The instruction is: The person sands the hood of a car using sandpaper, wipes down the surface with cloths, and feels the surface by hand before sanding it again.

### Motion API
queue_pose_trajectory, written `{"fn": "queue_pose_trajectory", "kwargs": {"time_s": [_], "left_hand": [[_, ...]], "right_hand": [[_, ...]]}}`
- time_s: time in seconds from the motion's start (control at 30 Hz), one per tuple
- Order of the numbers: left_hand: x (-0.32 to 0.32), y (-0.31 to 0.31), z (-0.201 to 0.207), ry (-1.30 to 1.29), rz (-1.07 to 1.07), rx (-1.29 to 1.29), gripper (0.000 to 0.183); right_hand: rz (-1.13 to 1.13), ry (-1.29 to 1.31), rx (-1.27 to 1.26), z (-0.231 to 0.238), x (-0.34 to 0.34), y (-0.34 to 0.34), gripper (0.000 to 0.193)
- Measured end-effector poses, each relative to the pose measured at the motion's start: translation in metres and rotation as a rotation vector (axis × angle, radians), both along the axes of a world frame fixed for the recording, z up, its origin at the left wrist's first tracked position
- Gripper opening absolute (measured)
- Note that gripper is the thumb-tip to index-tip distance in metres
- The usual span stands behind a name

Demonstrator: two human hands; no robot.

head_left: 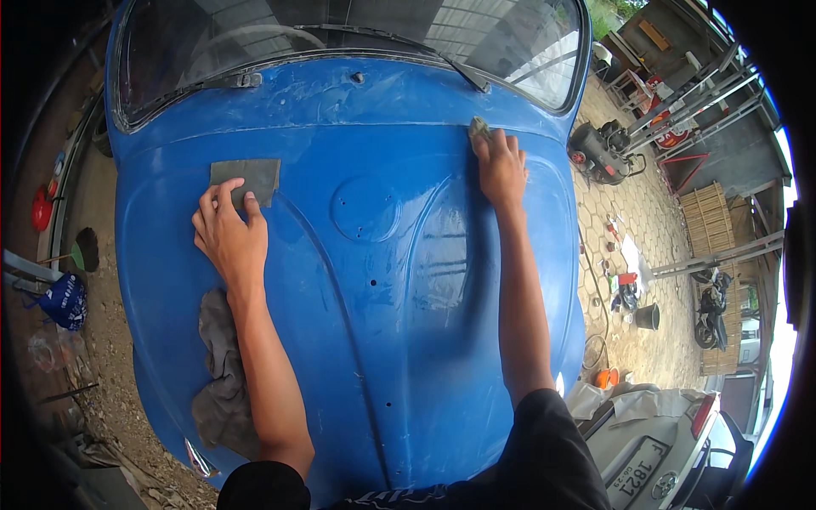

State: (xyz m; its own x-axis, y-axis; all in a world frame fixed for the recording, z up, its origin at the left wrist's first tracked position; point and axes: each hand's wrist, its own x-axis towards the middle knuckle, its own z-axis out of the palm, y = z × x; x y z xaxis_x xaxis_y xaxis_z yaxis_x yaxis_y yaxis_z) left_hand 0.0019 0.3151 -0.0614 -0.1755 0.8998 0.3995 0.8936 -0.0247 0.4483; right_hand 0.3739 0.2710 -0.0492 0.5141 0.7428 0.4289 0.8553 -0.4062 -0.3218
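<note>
A blue car hood [340, 289] with a rounded front and raised ridges spreads out below me. On its left part, my left hand [231, 234] has its fingers bent over a dark grey-green sheet of sandpaper [262, 174], thumb and fingertips pressing it against the paint. Farther up on the right, my right hand [503, 170] grips a small folded piece of sandpaper [478, 127] against the seam near the windshield. The underside of that piece is hidden. Beside my left forearm, a crumpled grey cloth [223, 374] lies on the hood. Wet-looking glare shows near the middle.
Wipers [399, 42] rest by the windshield [357, 25]. A compressor-like black machine [602, 153] stands on the paving at right, with a black bucket [648, 317] and a motorcycle [712, 314] beyond. A silver car [646, 442] is close at lower right. A blue bag [64, 302] sits left.
</note>
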Motion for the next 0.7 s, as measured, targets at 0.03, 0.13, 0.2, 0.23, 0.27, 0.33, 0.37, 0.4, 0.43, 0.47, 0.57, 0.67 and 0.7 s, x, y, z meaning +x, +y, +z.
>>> {"fn": "queue_pose_trajectory", "kwargs": {"time_s": [0.03,0.13,0.2,0.23,0.27,0.33,0.37,0.4,0.43,0.47,0.57,0.67,0.7], "left_hand": [[-0.001,0.001,0.001,0.003,0.002,0.009,0.028],[0.007,-0.002,0.0,0.002,-0.012,0.037,0.03],[0.015,-0.005,-0.002,0.005,-0.097,0.084,0.032],[0.021,-0.006,-0.001,0.004,-0.183,0.135,0.033],[0.029,-0.008,0.001,0.0,-0.193,0.138,0.033],[0.041,-0.012,0.002,-0.148,-0.496,0.141,0.035],[0.042,-0.011,0.004,-0.137,-0.499,0.146,0.035],[0.044,-0.014,0.004,-0.122,-0.55,0.133,0.034],[0.045,-0.016,0.006,-0.107,-0.6,0.121,0.033],[0.05,-0.018,0.006,-0.101,-0.658,0.109,0.032],[0.048,-0.016,0.005,-0.118,-0.673,0.106,0.031],[0.042,-0.014,0.005,-0.162,-0.685,0.08,0.031],[0.043,-0.014,0.006,-0.159,-0.692,0.077,0.031]], "right_hand": [[-0.113,0.022,-0.035,-0.009,0.027,-0.019,0.037],[-0.312,0.065,-0.069,-0.04,0.087,-0.09,0.044],[-0.391,0.103,-0.057,-0.043,0.085,-0.104,0.044],[-0.45,0.087,-0.07,-0.042,0.085,-0.102,0.043],[-0.511,0.071,-0.083,-0.04,0.087,-0.1,0.043],[-0.47,0.042,-0.081,-0.026,0.06,-0.077,0.04],[-0.355,0.02,-0.071,-0.02,0.03,-0.06,0.037],[-0.223,-0.026,-0.059,-0.017,-0.001,-0.046,0.035],[-0.074,-0.049,-0.014,-0.009,-0.039,-0.034,0.032],[0.053,-0.062,0.025,-0.004,-0.072,-0.028,0.028],[0.37,0.001,0.08,0.007,-0.156,-0.046,0.023],[0.671,-0.009,0.067,0.003,-0.202,-0.099,0.022],[0.69,-0.006,0.033,0.002,-0.21,-0.122,0.022]]}}
